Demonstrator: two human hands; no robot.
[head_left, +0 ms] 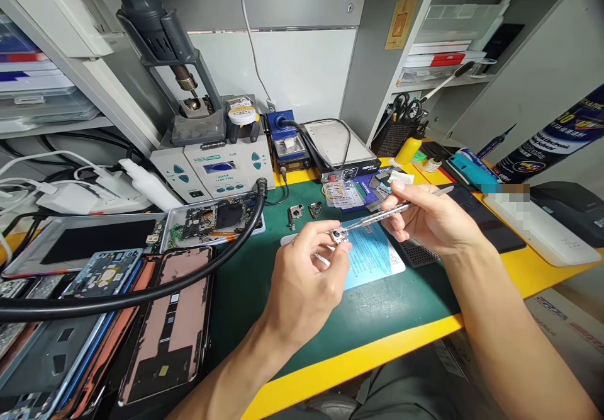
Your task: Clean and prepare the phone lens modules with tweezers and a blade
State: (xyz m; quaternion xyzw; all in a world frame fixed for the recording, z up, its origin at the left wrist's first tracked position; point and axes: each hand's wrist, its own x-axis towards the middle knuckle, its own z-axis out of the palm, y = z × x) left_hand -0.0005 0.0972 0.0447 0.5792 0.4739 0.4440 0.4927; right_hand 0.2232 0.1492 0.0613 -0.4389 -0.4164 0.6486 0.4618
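Between the thumb and fingers of my left hand [306,275] is a small phone camera module [338,235], silvery with a dark round lens facing up. My right hand [425,218] pinches a pair of metal tweezers [401,208]. Their tips reach left to the module's upper edge; whether they touch it I cannot tell. Below both hands a light blue printed card [372,256] lies on the green mat [391,310]. Behind my left hand rest two loose small parts, a silvery camera module [296,213] and a darker one [315,210].
Opened phones and back covers [165,332] are stacked at the left, crossed by a thick black hose [189,288]. A hot air station [226,165] and a soldering station [287,136] stand behind. At the right lie a dark phone [491,218] and a spray can [552,136].
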